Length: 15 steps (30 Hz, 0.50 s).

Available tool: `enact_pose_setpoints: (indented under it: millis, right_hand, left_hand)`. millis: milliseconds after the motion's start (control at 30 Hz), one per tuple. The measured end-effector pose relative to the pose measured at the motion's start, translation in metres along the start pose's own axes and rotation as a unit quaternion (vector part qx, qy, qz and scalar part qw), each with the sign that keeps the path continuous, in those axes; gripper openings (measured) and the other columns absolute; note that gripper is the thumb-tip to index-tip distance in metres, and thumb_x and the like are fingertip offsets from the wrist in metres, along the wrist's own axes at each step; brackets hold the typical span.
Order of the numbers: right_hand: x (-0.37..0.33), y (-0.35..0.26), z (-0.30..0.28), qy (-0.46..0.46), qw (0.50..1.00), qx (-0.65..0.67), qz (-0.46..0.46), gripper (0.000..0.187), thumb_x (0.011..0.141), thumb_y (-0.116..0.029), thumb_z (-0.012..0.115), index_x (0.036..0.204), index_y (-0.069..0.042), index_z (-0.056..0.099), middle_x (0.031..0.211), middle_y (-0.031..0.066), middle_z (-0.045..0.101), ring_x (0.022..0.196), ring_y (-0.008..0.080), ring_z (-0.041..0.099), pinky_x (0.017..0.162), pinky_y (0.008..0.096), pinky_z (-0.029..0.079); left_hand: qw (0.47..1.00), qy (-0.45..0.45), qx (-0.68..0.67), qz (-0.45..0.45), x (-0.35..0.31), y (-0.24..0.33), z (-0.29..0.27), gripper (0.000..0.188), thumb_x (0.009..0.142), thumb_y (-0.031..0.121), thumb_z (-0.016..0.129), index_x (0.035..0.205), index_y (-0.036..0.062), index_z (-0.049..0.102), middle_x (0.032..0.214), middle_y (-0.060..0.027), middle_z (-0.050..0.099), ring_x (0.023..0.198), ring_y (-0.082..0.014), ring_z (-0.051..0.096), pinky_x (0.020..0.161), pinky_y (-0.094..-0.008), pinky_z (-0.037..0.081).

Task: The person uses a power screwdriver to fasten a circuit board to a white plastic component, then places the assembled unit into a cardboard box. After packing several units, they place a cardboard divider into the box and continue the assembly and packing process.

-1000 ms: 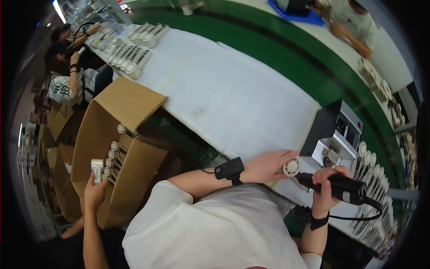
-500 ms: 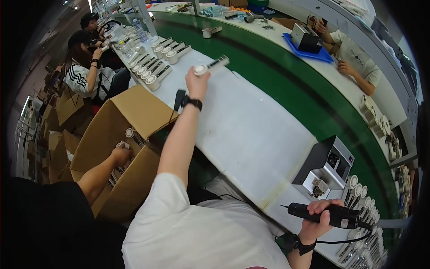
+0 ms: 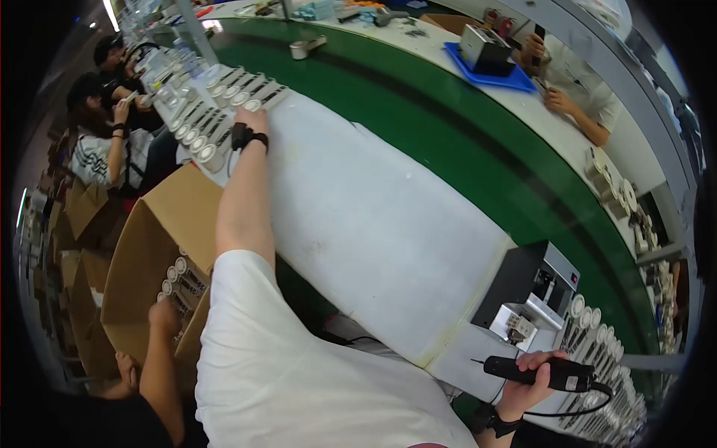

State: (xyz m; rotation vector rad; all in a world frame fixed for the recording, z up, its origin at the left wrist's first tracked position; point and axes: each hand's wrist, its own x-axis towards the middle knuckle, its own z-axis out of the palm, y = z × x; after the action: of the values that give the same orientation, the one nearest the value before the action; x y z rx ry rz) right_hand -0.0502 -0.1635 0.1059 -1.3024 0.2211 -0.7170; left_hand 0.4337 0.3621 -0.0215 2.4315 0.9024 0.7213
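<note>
My left hand [image 3: 252, 119] reaches to the far left of the bench, its fingers closed around the round end of a white round-headed part [image 3: 254, 106]. That part has a long arm and lies at the near end of a row of similar parts [image 3: 200, 142]. Some of its round end is hidden by my fingers. In my right hand [image 3: 532, 377], at the lower right, is a black corded electric screwdriver [image 3: 508, 366]. Its thin bit points left, and it is held above the bench, in front of a black and silver bench machine [image 3: 534, 295].
More white parts [image 3: 590, 328] stand packed right of the machine. Beside my left arm, a co-worker's hand [image 3: 164, 317] is inside a cardboard box [image 3: 134, 246] holding similar parts. A green conveyor belt [image 3: 418, 142] runs beyond the white bench [image 3: 373, 239]. Another person works across it near a blue tray [image 3: 485, 77].
My left hand has carried the white part leftward and down to the row on the bench. The right hand still holds the screwdriver. The co-worker's hand has moved lower within the box.
</note>
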Motion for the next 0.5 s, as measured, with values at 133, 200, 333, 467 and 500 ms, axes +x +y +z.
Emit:
enact_pose_setpoints:
  millis: [133, 200, 333, 467, 500]
  right_hand:
    - [0.0, -0.007, 0.008, 0.042, 0.996, 0.053, 0.049, 0.034, 0.083, -0.011, 0.06, 0.113, -0.009, 0.044, 0.073, 0.0014, 0.045, 0.062, 0.0118, 0.043, 0.058, 0.0277, 0.04]
    - [0.0, -0.008, 0.01, 0.029, 0.997, 0.044, 0.057, 0.032, 0.083, -0.011, 0.06, 0.11, -0.008, 0.043, 0.072, 0.0033, 0.047, 0.062, 0.0142, 0.046, 0.059, 0.0301, 0.043]
    - [-0.006, -0.014, -0.004, 0.051, 0.998, 0.029, 0.029, 0.031, 0.083, -0.009, 0.061, 0.107, -0.005, 0.042, 0.07, 0.0074, 0.051, 0.062, 0.0175, 0.051, 0.062, 0.0337, 0.047]
    - [-0.02, -0.016, -0.023, 0.063, 0.996, 0.043, 0.036, 0.033, 0.081, -0.005, 0.063, 0.106, -0.004, 0.041, 0.069, 0.0089, 0.054, 0.061, 0.0182, 0.053, 0.062, 0.0342, 0.048]
    - [-0.023, -0.016, -0.029, 0.052, 0.996, 0.054, 0.047, 0.034, 0.081, -0.004, 0.063, 0.106, -0.004, 0.041, 0.069, 0.0091, 0.054, 0.06, 0.0183, 0.054, 0.061, 0.0341, 0.048]
  left_hand:
    - [0.864, 0.013, 0.466, 0.19, 0.066, -0.077, 0.022, 0.021, 0.09, 0.022, 0.052, 0.097, 0.0182, 0.071, 0.103, -0.0057, 0.069, 0.096, -0.0246, 0.065, 0.075, -0.0401, 0.053]
    - [0.831, -0.072, 0.531, 0.149, 0.1, -0.099, 0.059, 0.032, 0.093, 0.03, 0.047, 0.119, 0.0189, 0.061, 0.126, -0.0104, 0.057, 0.115, -0.034, 0.053, 0.088, -0.0578, 0.043]
    - [0.715, -0.042, 0.678, 0.167, 0.107, -0.093, 0.037, 0.044, 0.098, 0.036, 0.032, 0.142, 0.039, 0.033, 0.134, -0.0275, 0.041, 0.113, -0.0437, 0.049, 0.081, -0.0607, 0.041]
    - [0.968, 0.022, 0.201, 0.148, 0.008, 0.042, -0.017, 0.055, 0.086, 0.04, 0.06, 0.126, 0.0038, 0.054, 0.119, -0.0256, 0.058, 0.101, -0.0417, 0.058, 0.084, -0.0517, 0.047]
    - [0.912, 0.164, 0.023, 0.375, -0.008, 0.064, -0.032, 0.047, 0.077, 0.035, 0.072, 0.105, -0.0021, 0.064, 0.1, -0.0225, 0.065, 0.092, -0.0412, 0.061, 0.083, -0.0442, 0.049]
